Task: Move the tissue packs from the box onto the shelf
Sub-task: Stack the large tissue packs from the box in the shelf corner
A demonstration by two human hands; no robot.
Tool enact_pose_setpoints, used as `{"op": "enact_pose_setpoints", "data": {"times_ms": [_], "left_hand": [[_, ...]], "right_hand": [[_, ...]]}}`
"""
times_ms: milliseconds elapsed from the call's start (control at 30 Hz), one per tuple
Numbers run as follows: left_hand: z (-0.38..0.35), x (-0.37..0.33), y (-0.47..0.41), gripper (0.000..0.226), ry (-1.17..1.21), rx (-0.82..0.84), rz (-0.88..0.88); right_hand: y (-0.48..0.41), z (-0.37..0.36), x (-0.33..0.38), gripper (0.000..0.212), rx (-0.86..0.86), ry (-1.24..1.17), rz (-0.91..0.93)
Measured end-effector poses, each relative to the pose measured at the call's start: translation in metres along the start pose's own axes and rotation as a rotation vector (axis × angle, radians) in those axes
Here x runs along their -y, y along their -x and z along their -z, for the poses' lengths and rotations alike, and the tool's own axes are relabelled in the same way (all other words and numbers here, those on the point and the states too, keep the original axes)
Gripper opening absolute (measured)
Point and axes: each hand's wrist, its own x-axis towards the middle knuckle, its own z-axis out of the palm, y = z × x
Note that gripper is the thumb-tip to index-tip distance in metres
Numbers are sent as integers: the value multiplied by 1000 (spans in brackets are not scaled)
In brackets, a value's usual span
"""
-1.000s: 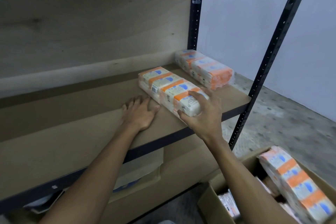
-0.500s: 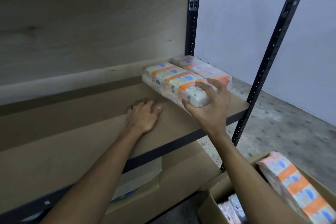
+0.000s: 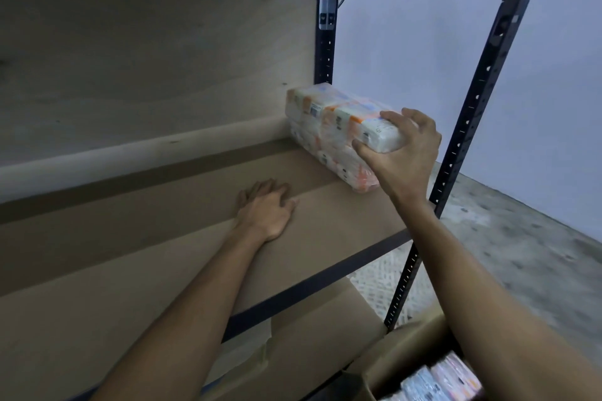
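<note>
My right hand (image 3: 403, 153) grips the near end of a white and orange tissue pack (image 3: 338, 115), which lies on top of a second tissue pack (image 3: 329, 158) at the right end of the brown shelf (image 3: 163, 237). My left hand (image 3: 265, 208) rests flat on the shelf board, fingers apart, holding nothing, to the left of the stacked packs. The cardboard box (image 3: 404, 355) sits on the floor at the lower right, with more tissue packs (image 3: 439, 381) showing inside, partly hidden by my right forearm.
Black metal uprights (image 3: 472, 127) frame the shelf's right side, with another upright (image 3: 325, 29) at the back corner. A wooden back panel (image 3: 146, 58) closes the shelf behind. Flattened cardboard (image 3: 309, 335) lies on the lower level. Grey concrete floor (image 3: 537, 263) lies to the right.
My right hand has lifted the tissue pack from the shelf board and moved it right and back, onto the other pack. My left hand has stayed flat on the shelf.
</note>
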Motion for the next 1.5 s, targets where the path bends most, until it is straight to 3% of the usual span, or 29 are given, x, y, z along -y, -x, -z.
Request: {"op": "enact_pose_setpoints", "data": {"times_ms": [867,1500], "left_hand": [[-5,1,-6,54,-29,-53,0],[-7,0,-8,54,-48,-61,6]], "right_hand": [[-31,-65,-58,60,84,54,-4],[-31,-67,-70,70,164,73,-10]]}}
